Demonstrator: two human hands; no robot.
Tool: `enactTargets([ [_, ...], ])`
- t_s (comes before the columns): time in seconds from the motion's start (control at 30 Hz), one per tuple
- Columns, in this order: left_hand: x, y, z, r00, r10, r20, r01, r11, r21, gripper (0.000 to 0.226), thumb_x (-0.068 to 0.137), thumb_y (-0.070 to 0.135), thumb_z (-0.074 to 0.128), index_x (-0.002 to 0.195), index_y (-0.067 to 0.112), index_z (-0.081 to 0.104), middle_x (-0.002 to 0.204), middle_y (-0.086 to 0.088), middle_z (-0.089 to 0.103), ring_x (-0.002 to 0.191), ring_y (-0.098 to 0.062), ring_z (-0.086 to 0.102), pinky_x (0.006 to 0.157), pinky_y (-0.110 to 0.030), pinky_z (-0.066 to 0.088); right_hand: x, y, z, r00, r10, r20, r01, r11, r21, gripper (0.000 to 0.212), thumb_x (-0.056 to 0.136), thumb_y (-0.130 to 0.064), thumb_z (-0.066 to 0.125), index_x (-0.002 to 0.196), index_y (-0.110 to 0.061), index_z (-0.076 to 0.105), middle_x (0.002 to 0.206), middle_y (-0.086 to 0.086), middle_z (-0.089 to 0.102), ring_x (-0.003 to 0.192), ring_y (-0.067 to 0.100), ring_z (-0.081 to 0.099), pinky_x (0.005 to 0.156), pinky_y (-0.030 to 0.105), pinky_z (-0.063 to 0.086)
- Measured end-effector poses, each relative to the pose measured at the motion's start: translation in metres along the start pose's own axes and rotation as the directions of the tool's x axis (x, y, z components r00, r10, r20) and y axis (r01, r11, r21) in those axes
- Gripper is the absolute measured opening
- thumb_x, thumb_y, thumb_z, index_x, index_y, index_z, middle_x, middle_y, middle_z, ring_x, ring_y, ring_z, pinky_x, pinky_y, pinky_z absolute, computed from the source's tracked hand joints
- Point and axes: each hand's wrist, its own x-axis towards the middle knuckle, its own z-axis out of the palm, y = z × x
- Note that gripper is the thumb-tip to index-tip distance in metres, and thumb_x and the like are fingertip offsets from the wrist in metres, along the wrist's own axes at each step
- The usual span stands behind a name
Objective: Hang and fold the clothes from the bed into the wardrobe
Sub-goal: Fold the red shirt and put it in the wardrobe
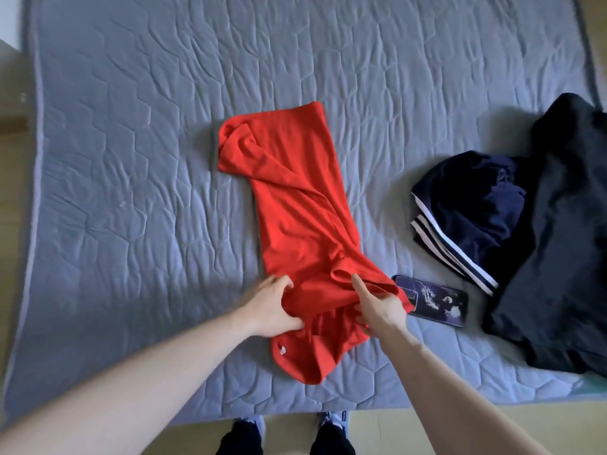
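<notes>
red shirt (295, 205) folded into a long strip on the grey quilted bed (131, 159), near end gathered and gripped by left hand (274, 305) and right hand (377, 307), phone (433, 298) just beside, dark clothes (525, 231) heaped at right

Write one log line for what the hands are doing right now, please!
step: folding | left hand: grips long red cloth garment | right hand: grips same | surface: grey quilted bed
</notes>
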Motion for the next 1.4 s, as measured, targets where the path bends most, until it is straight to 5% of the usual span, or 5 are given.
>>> enactTargets([
  [0.43, -0.034, 0.038, 0.085, 0.937, 0.348, 0.026, -0.349, 0.936, 0.054, 0.029, 0.085, 0.023, 0.049, 0.112, 0.027, 0.058, 0.104, 0.000, 0.070, 0.095, -0.033, 0.067, 0.077, -0.043, 0.052, 0.022, 0.041, -0.009, 0.958, 0.114, -0.263, -0.061, 0.978, 0.201, 0.026, 0.086, -0.030, 0.050, 0.094, -0.014, 0.069, 0.073, 0.010, 0.075, 0.070, 0.032, 0.075, 0.079, 0.053, 0.063],
  [0.8, 0.115, -0.032, -0.073, 0.791, -0.432, -0.434, 0.131, 0.811, -0.570, 0.038, 0.083, 0.035, 0.075, 0.114, 0.017, 0.062, 0.092, 0.005, 0.068, 0.099, -0.023, 0.067, 0.082, -0.028, 0.049, 0.002, -0.020, 0.014, 0.595, -0.741, -0.311, 0.687, 0.670, -0.282, 0.037, 0.078, -0.010, 0.068, 0.110, -0.021, 0.052, 0.106, -0.007, 0.050, 0.099, 0.023, 0.053, 0.089, 0.037, 0.044],
  [1.07, 0.197, -0.042, -0.161, 0.746, -0.636, -0.198, 0.014, 0.313, -0.950, 0.063, 0.077, 0.050, 0.085, 0.116, 0.005, 0.063, 0.101, -0.014, 0.074, 0.060, -0.015, 0.066, 0.043, -0.025, 0.053, 0.055, -0.046, 0.046, 0.812, -0.583, 0.036, 0.539, 0.723, -0.432, 0.043, 0.089, -0.025, 0.070, 0.130, -0.020, 0.057, 0.125, 0.006, 0.055, 0.116, 0.032, 0.055, 0.097, 0.044, 0.048],
  [1.3, 0.188, 0.004, -0.207, 0.423, -0.483, -0.767, -0.298, 0.725, -0.621, 0.021, 0.074, 0.034, 0.071, 0.087, 0.027, 0.057, 0.079, 0.015, 0.064, 0.079, -0.014, 0.066, 0.070, -0.013, 0.041, 0.057, -0.028, 0.040, 0.768, -0.634, -0.093, 0.594, 0.759, -0.265, 0.026, 0.091, -0.008, 0.067, 0.112, -0.023, 0.064, 0.107, -0.004, 0.056, 0.079, 0.006, 0.054, 0.081, 0.029, 0.044],
  [1.4, 0.202, 0.052, -0.229, 0.580, -0.305, -0.755, -0.392, 0.709, -0.587, 0.029, 0.071, 0.034, 0.078, 0.093, 0.027, 0.062, 0.076, 0.015, 0.068, 0.074, -0.007, 0.067, 0.076, -0.016, 0.053, 0.059, -0.019, 0.031, 0.758, -0.640, -0.124, 0.593, 0.756, -0.276, 0.021, 0.092, -0.006, 0.066, 0.107, -0.020, 0.066, 0.104, -0.003, 0.058, 0.084, 0.017, 0.060, 0.080, 0.030, 0.042],
])
